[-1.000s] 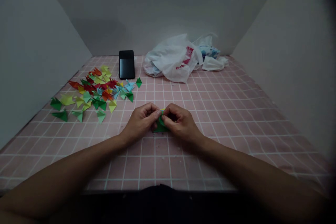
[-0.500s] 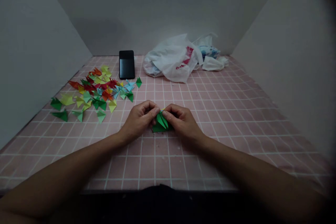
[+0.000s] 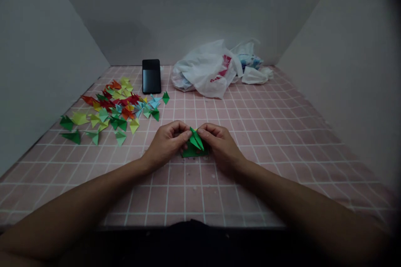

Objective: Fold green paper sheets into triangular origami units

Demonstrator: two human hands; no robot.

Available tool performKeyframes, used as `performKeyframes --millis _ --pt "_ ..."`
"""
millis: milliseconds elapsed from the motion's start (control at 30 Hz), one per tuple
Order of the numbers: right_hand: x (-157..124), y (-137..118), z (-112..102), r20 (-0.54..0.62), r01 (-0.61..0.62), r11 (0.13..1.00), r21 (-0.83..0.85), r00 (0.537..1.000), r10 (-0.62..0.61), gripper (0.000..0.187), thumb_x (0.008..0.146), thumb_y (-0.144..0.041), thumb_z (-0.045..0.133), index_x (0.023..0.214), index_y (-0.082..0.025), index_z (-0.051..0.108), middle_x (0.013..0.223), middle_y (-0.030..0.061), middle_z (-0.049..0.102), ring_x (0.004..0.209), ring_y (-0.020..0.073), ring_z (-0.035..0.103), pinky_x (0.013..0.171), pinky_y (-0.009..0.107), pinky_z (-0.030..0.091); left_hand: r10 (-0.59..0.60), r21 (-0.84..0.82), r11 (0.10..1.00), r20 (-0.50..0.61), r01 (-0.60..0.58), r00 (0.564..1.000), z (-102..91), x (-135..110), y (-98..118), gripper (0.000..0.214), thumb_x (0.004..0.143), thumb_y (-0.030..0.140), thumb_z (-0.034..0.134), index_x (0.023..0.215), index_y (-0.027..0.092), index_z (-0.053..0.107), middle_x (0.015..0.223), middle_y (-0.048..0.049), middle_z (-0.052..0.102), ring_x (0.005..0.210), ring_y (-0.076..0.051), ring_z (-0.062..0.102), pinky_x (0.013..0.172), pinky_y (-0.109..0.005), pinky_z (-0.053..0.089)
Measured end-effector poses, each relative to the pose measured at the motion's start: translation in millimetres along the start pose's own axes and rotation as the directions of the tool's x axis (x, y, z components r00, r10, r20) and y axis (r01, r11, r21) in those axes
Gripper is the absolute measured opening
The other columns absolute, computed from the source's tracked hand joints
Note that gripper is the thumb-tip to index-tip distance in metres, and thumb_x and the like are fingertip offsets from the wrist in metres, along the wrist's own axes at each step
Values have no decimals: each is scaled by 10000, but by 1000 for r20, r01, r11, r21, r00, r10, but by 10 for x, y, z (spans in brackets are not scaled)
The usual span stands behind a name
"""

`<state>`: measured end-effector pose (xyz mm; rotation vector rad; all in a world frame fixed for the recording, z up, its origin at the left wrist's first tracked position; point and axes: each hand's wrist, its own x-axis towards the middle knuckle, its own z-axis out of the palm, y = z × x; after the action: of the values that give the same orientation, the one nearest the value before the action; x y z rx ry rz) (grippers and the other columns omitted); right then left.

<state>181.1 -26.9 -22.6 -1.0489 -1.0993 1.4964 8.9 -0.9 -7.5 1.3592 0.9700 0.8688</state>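
Between both hands is a green folded origami paper [image 3: 196, 139], narrow and pointed, with a crease down its middle. My left hand [image 3: 169, 141] pinches its left side with thumb and index finger. On the other side, the thumb and fingers of my right hand [image 3: 219, 144] close on its upper right edge. Beneath it, a flat green paper [image 3: 191, 152] lies on the tablecloth, partly covered by the hands. A bit of yellow shows behind the top of the folded piece.
Many small folded paper pieces [image 3: 118, 123] in several colours spread over the left of the pink checked tablecloth [image 3: 250, 133]. A black phone [image 3: 151, 77] lies behind them. Crumpled white plastic bags [image 3: 206, 69] rest at the back, against the grey walls.
The folded green piece has shifted slightly and its pointed tip now shows above the fingertips. My right hand has moved a little to the right, widening the gap between the thumbs.
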Motion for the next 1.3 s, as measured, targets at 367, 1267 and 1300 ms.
performKeyframes --millis 367,1267,1300 --pt "-1 -27 18 -4 78 984 -158 997 -80 294 845 -431 665 702 -187 583 613 -43 499 562 101 432 548 264 332 -12 -14 1000 -25 12 1000 13 -7 -7 190 768 316 728 787 175 603 560 47 574 468 -82 537 453 -192 450" --pt "-19 -1 28 28 339 756 -560 920 -391 222 917 -252 543 702 -203 518 684 -10 513 650 133 472 619 287 368 6 -42 999 4 -6 1000 37 -47 -22 212 838 345 715 803 161 614 560 32 625 484 -90 589 498 -200 512" --pt "-23 -4 28 34 344 752 -562 918 -395 223 918 -248 543 701 -202 517 688 -8 515 651 132 474 622 288 369 13 -35 999 3 -13 1000 37 -49 -23 216 846 350 709 801 159 619 561 31 623 486 -89 587 498 -198 509"
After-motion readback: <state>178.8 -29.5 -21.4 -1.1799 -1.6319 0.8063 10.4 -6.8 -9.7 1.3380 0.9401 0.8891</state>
